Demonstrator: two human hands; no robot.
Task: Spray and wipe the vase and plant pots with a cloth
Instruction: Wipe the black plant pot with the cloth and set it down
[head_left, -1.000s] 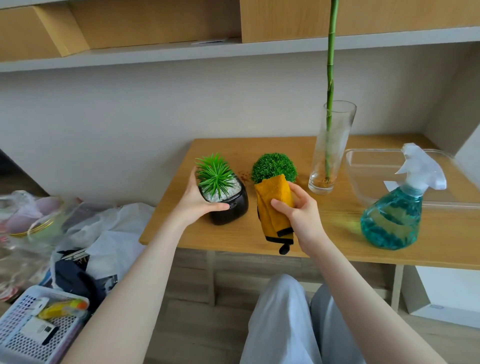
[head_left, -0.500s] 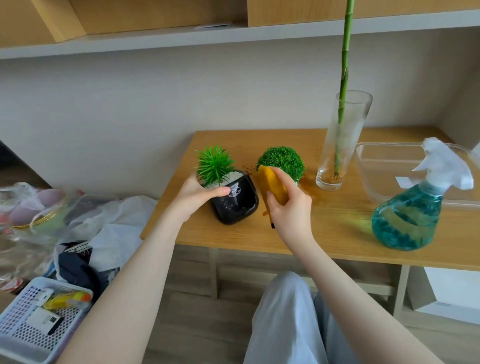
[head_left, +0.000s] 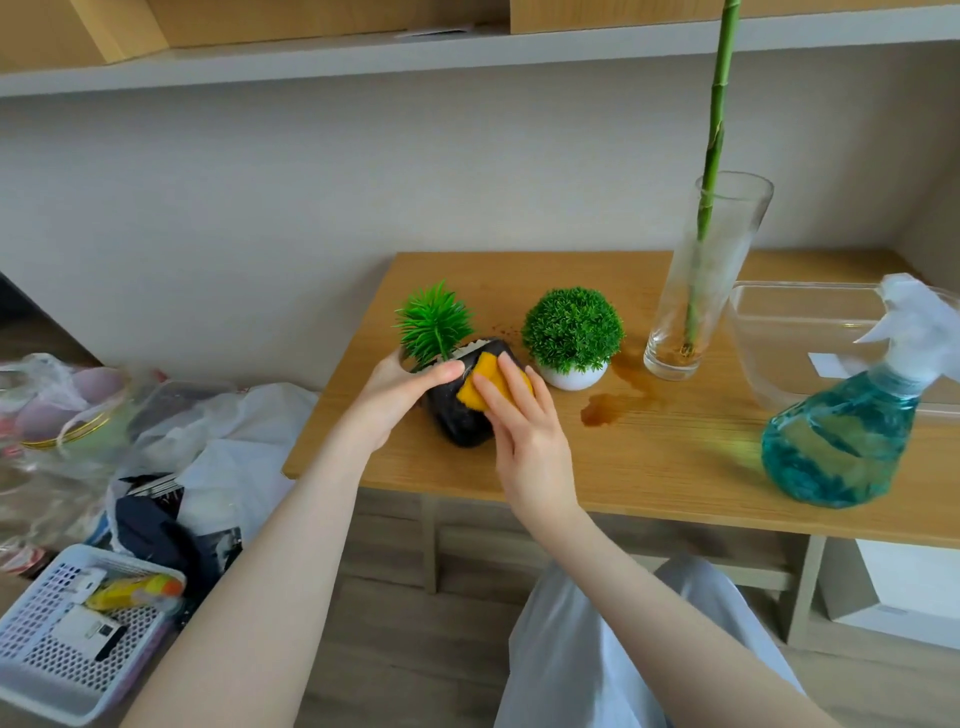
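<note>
A black pot (head_left: 457, 422) with a spiky green plant (head_left: 434, 322) is tilted toward me at the table's near left. My left hand (head_left: 397, 402) grips its left side, thumb across the rim. My right hand (head_left: 524, 431) presses a yellow cloth (head_left: 485, 384) flat against the pot's right face with straight fingers; most of the cloth is hidden under the hand. Just right stands a white pot (head_left: 571, 375) with a round green bush. A tall glass vase (head_left: 706, 280) holding a bamboo stalk stands behind it.
A teal spray bottle (head_left: 841, 436) stands at the right on the wooden table (head_left: 649, 467), in front of a clear plastic container (head_left: 779, 332). A brown wet patch (head_left: 608, 405) lies between the pots and the vase. Bags and a white basket (head_left: 67, 629) sit on the floor, left.
My right hand has moved the cloth from in front of the round-bush pot onto the black pot's side. My left hand has tipped the black pot further toward me.
</note>
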